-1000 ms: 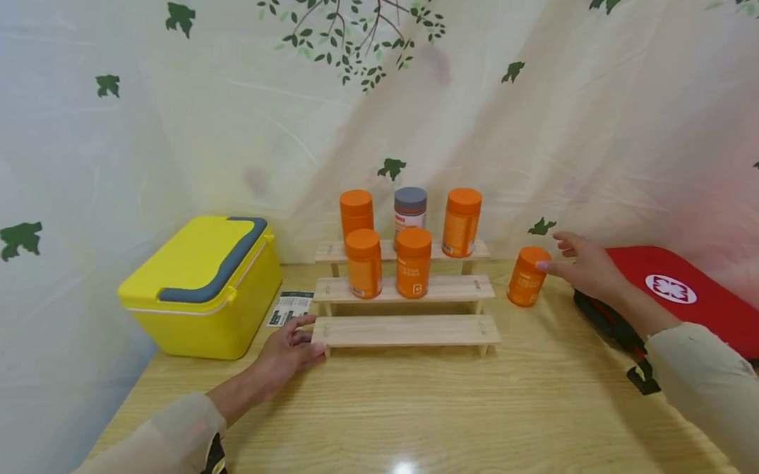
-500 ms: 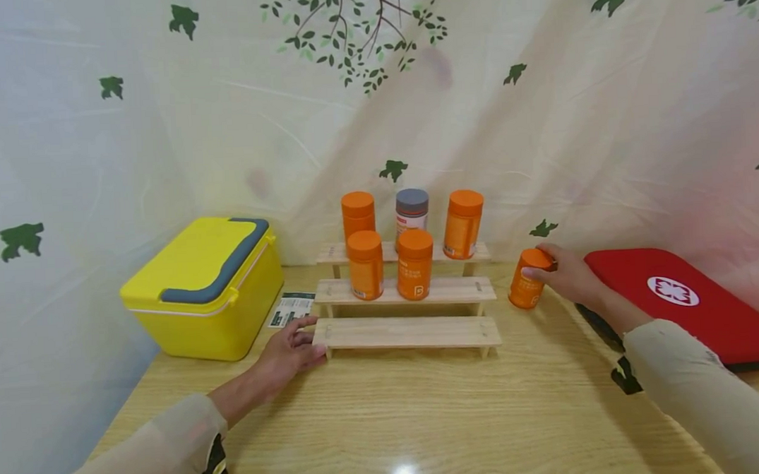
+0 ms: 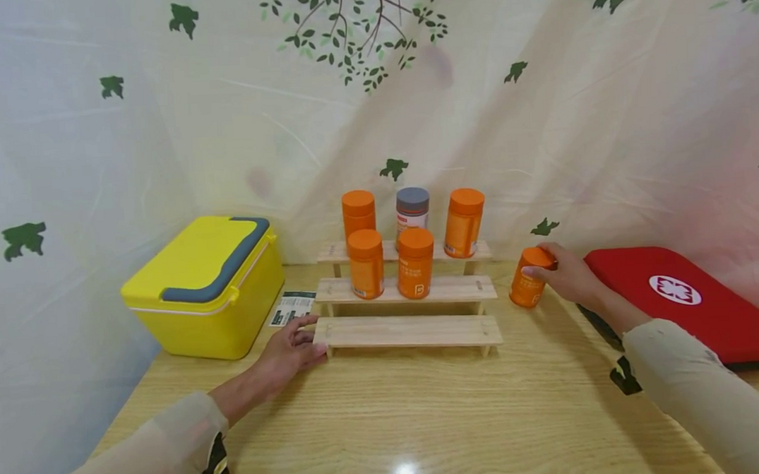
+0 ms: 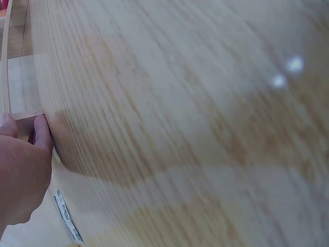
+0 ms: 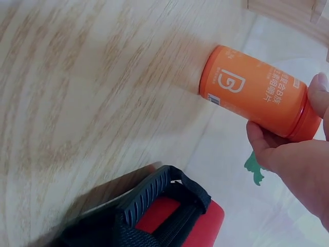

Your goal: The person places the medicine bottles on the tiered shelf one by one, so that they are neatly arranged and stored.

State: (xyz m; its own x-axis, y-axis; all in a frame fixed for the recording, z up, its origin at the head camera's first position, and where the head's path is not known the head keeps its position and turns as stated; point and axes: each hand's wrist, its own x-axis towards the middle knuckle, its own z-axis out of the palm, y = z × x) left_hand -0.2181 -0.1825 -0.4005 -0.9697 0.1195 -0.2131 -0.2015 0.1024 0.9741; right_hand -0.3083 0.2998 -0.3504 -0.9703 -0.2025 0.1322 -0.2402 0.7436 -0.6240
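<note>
My right hand (image 3: 565, 275) grips an orange supplement bottle (image 3: 525, 287) around its upper part, thumb on the near side. In the right wrist view the bottle (image 5: 252, 92) shows white lettering and a large B-like logo, with fingers beneath its lid end. A three-step wooden display shelf (image 3: 406, 330) stands in the middle. My left hand (image 3: 287, 353) holds the left end of its lowest step. In the left wrist view, thumb and finger (image 4: 43, 135) pinch the end piece of that step. Orange bottles (image 3: 414, 267) stand on the upper two steps, along with one grey-lidded bottle (image 3: 411, 206).
A yellow box (image 3: 200, 291) with a blue-grey handle stands at left, a printed card (image 3: 293, 308) beside it. On the right lies a red case (image 3: 687, 301) with a white emblem and black strap (image 5: 169, 206). A leaf-patterned cloth (image 3: 273, 128) hangs behind the table (image 3: 387, 413).
My right hand has moved slightly left onto the orange bottle and taken hold of it; the bottle stays in about the same place. My left hand keeps its place on the shelf.
</note>
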